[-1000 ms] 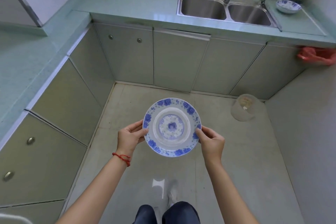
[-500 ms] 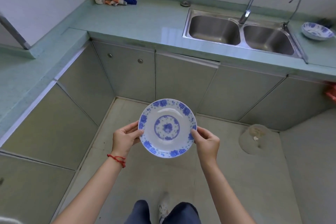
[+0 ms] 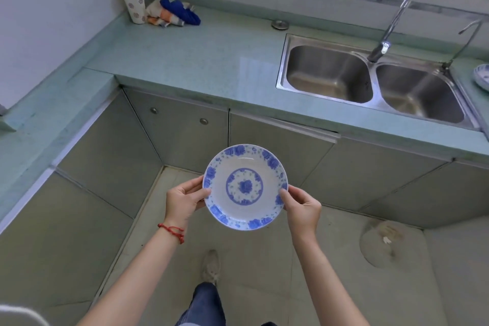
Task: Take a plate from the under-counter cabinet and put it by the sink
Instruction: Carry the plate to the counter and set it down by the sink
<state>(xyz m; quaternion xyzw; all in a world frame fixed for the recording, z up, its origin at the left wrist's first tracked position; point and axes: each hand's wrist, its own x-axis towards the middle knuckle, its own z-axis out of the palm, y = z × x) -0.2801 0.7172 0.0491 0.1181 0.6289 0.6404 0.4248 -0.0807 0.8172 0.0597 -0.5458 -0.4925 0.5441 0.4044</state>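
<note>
Blue-and-white plate (image 3: 245, 187), held level above the floor in front of the sink (image 3: 370, 82): left hand (image 3: 185, 200) and right hand (image 3: 301, 206) each pinch an opposite rim, fingers curled, thumbs on top.

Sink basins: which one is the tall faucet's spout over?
The left basin. The tall faucet ends above its right rear corner, just left of the divider; the right basin has only the thin tap at its far right corner.
</note>
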